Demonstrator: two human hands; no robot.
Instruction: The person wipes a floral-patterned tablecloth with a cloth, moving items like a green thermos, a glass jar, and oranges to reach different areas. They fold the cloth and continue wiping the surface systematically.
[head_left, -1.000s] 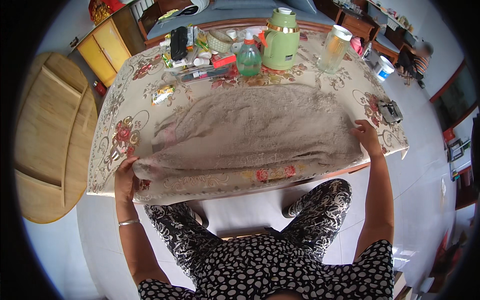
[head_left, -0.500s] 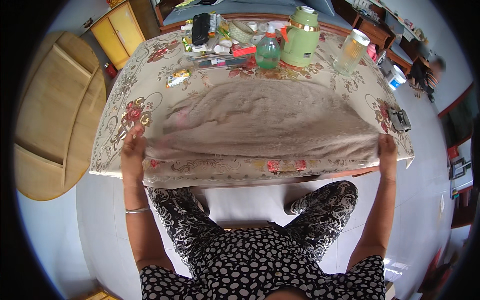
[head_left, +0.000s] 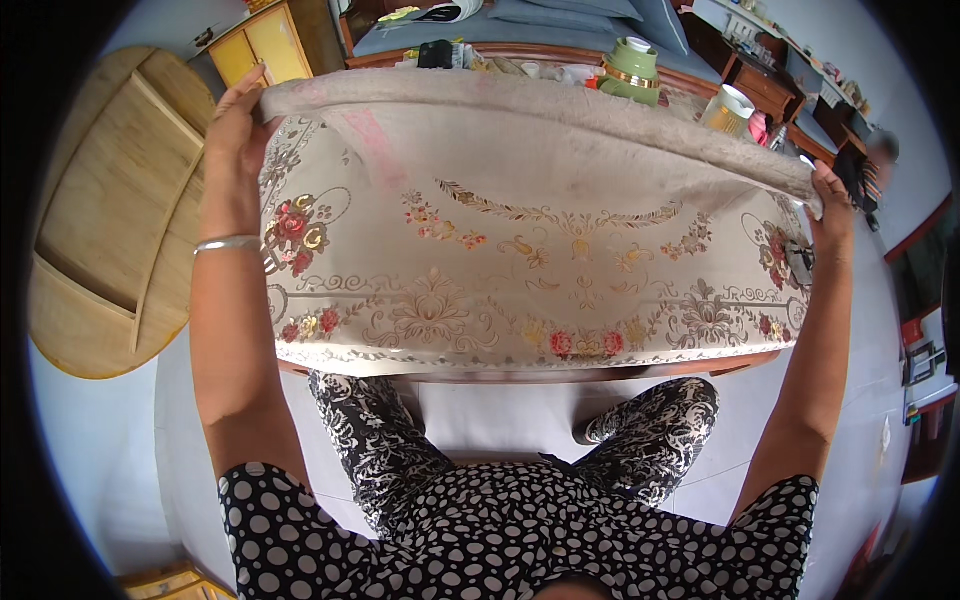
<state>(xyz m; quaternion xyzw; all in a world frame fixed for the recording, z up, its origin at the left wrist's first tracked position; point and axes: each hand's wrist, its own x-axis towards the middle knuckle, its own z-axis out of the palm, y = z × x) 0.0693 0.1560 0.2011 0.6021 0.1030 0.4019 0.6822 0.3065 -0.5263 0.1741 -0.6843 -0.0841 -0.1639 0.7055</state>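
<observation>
A greyish-beige plush cloth [head_left: 520,95] is stretched between my two raised hands above the table. My left hand [head_left: 236,125] grips its left corner, fingertips showing above the edge. At the other corner my right hand [head_left: 830,200] is closed on the cloth. The near edge is lifted high, and the pale underside with a pinkish patch faces me. Beneath it lies a cream tablecloth [head_left: 450,345] with red flowers and scrollwork. Most of the far tabletop is hidden behind the raised cloth.
A green thermos [head_left: 630,68], a lidded jar [head_left: 728,108] and a black item [head_left: 436,54] show beyond the cloth. A round wooden board [head_left: 110,210] leans at the left. Behind the table stands a bed [head_left: 480,32]. Another person [head_left: 868,175] is at the far right.
Both hands have risen and moved away from me, lifting the cloth's near edge off the table. The patterned tablecloth beneath has come into view; the bottle and packets are now mostly hidden.
</observation>
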